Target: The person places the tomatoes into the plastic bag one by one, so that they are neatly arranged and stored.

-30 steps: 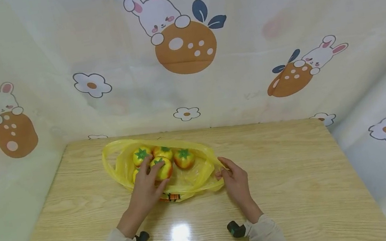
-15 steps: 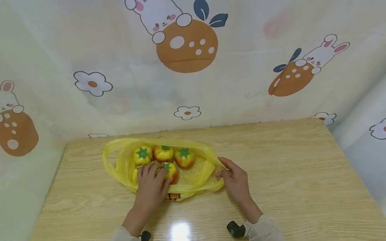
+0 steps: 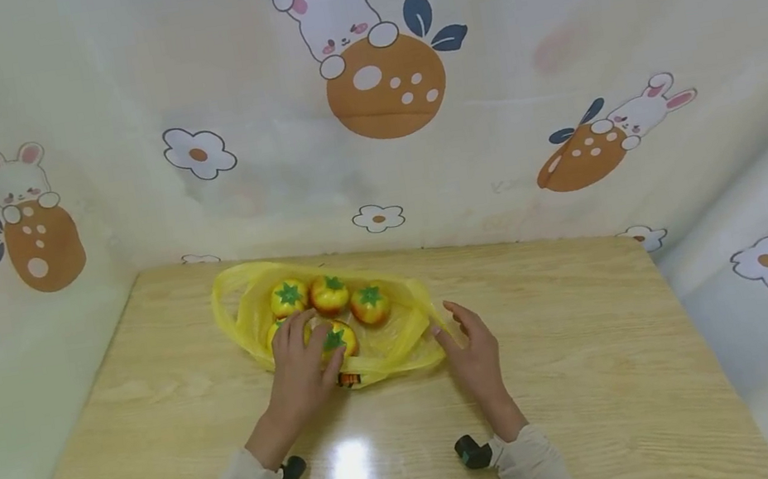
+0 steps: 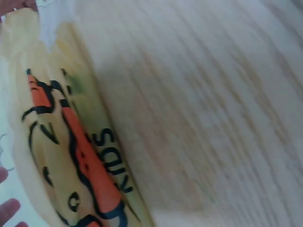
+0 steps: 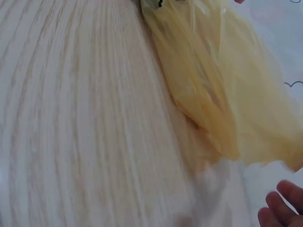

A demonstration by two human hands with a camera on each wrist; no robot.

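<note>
A yellow plastic bag (image 3: 408, 344) lies with its mouth spread, holding several yellow-and-red toy tomatoes (image 3: 370, 305) with green star-shaped tops. My left hand (image 3: 300, 367) reaches over the bag's front edge, fingers loosely bent above the front-left tomato (image 3: 275, 335) and thumb beside the front-right tomato (image 3: 345, 338). No firm grip shows there. At the bag's right end is my right hand (image 3: 475, 346), its fingers parted and its thumb close to the plastic. The right wrist view has fingertips (image 5: 279, 208) below the bag's edge (image 5: 203, 80). Printed plastic (image 4: 85, 156) fills the left wrist view's left side.
The bag rests toward the back of a wooden table (image 3: 596, 340). A patterned curtain (image 3: 257, 201) with rabbits and flowers stands behind and at both sides. Black wrist cameras (image 3: 472, 452) sit at both sleeves.
My left hand drew back toward the bag's front, and the front-right tomato shifted slightly toward me. My right fingers, earlier pinching the bag's edge, have let go and parted. The head view shifted a little.
</note>
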